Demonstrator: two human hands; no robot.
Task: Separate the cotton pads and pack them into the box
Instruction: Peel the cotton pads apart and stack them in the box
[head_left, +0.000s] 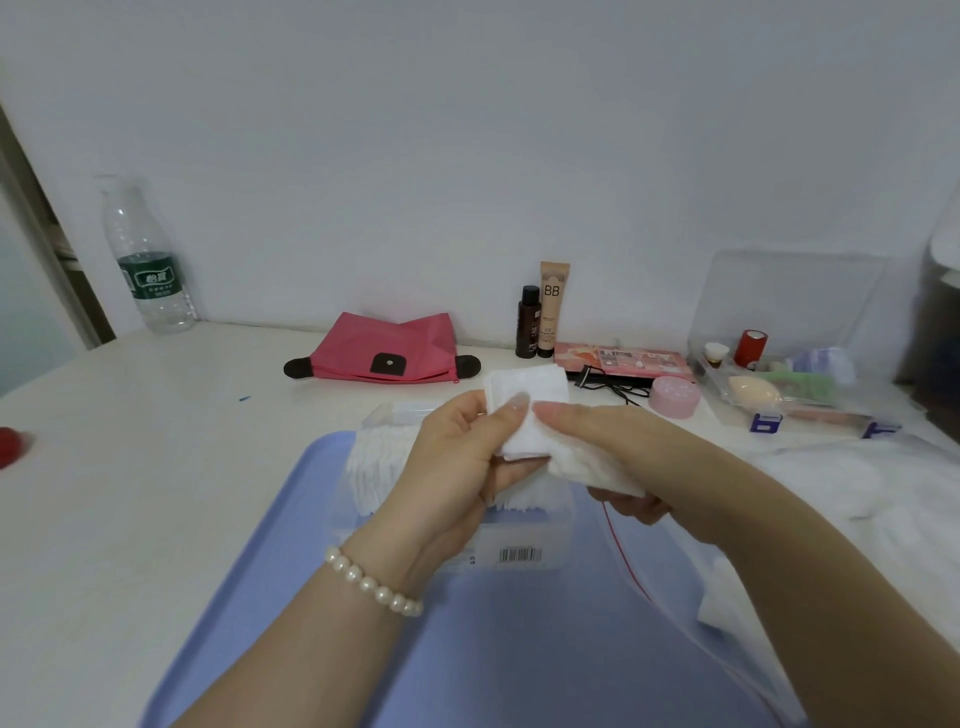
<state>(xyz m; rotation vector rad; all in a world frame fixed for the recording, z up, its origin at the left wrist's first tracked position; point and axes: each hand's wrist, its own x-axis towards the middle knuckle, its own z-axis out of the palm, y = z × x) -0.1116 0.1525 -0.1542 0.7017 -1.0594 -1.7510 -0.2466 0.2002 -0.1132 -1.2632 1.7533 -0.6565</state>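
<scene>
Two hands over clear box (519, 545) | left hand (457, 467) pinches cotton pad (524, 410) | right hand (613, 457) grips pad stack (592, 470) | box holds upright pads (384, 467)

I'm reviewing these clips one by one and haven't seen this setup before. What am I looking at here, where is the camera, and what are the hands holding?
There is no machine: a person works with bare hands, filmed by one wide-angle camera worn on the head, looking forward and down. The left hand, with a pearl bracelet, and the right hand together pinch white cotton pads above a clear box already holding a row of pads. The box stands on a blue tray on a white table. Farther back lie a pink pouch, a water bottle, two cosmetic tubes, a palette, a pink jar and a clear organiser.
</scene>
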